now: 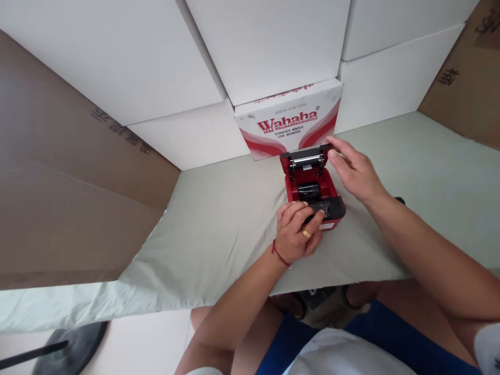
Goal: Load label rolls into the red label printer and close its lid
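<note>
Device [325,189], red and open, sits at three o'clock from view centre. Best steady its lid [303,154] with the right hand [356,174] at two, pressing gently with the left hand [295,233] at seven; whether either pinches, I cannot tell.

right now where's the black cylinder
The black cylinder sits in the red device, right of centre in the head view, just beyond the left hand.

The tabletop [441,182], draped in creased pale green cloth [211,219], carries an open-lidded red-and-black printer [324,189], a Wahaha purified water carton [287,125] just behind it, lower white boxes [203,134] along the back, brown cardboard cartons [78,203] left and right, and a small, mostly hidden black object [400,200].
</note>
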The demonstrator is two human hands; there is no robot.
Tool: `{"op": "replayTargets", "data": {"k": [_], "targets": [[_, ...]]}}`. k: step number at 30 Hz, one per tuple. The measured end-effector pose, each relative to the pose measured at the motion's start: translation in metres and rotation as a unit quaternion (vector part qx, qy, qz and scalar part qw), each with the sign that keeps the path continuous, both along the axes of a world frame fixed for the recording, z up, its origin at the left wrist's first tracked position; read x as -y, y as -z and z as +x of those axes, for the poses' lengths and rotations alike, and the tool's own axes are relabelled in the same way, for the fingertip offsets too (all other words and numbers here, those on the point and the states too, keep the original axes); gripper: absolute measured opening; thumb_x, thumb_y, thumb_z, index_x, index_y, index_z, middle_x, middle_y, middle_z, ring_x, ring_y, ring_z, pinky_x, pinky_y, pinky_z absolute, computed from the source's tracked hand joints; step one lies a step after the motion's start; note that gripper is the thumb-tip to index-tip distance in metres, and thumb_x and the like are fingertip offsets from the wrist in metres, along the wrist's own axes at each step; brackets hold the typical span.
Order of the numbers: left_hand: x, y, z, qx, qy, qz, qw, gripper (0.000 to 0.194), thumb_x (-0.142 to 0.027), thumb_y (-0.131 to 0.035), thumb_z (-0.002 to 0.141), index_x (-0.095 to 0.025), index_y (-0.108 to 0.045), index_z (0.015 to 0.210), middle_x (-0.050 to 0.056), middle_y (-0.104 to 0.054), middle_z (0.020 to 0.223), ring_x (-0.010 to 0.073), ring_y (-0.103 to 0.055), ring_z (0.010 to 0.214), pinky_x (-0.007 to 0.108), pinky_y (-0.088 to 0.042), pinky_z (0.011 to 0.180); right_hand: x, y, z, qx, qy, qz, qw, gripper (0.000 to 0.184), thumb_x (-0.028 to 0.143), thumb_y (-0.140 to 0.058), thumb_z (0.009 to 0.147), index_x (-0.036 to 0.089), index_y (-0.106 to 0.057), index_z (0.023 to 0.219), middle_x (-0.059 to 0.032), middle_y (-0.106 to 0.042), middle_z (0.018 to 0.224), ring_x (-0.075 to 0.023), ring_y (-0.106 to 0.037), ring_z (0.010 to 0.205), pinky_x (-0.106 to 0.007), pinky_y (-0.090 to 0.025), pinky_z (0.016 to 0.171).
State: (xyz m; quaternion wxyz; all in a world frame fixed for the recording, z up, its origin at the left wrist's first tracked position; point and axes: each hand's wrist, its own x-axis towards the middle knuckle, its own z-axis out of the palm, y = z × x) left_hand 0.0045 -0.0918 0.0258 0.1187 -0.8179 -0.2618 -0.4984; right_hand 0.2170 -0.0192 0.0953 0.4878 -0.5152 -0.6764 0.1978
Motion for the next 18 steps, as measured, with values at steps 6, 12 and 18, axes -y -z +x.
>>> {"op": "replayTargets", "data": {"k": [6, 12, 18], "targets": [[0.000, 0.004, 0.002, -0.003, -0.020, 0.009, 1.000, 0.041, -0.025, -0.065, 0.092, -0.030, -0.070, 0.133, 0.006, -0.073, 0.101, 0.0261, -0.068, 0.112, 0.045, -0.052, 0.105, 0.036, 0.003, 0.016, 0.040, -0.081, 0.045, 0.995, 0.038, 0.051, -0.049, 0.111, 0.034, -0.083, 0.114, -0.0012, -0.083, 0.123, -0.0263, -0.072, 0.131, -0.048, -0.049, 0.122], [0.003, 0.009, 0.003, 0.018, -0.020, -0.035, 0.999, 0.041, -0.025, -0.067, 0.093, -0.029, -0.068, 0.134, 0.009, -0.068, 0.109, 0.0277, -0.065, 0.118, 0.046, -0.055, 0.104, 0.055, 0.033, 0.025, 0.022, -0.151, 0.030, 0.988, 0.033, 0.036, -0.052, 0.110, 0.028, -0.083, 0.119, -0.0046, -0.080, 0.133, -0.0250, -0.068, 0.138, -0.051, -0.050, 0.124], [-0.011, 0.011, -0.014, 0.159, 0.037, -0.148, 0.975, 0.052, -0.050, -0.056, 0.103, -0.030, -0.053, 0.151, 0.013, -0.068, 0.133, 0.0325, -0.062, 0.137, 0.058, -0.049, 0.117, 0.050, 0.036, 0.019, 0.018, -0.134, 0.048, 0.990, 0.035, 0.037, -0.051, 0.110, 0.030, -0.085, 0.112, -0.0035, -0.084, 0.122, -0.0251, -0.075, 0.127, -0.051, -0.058, 0.114]]}}
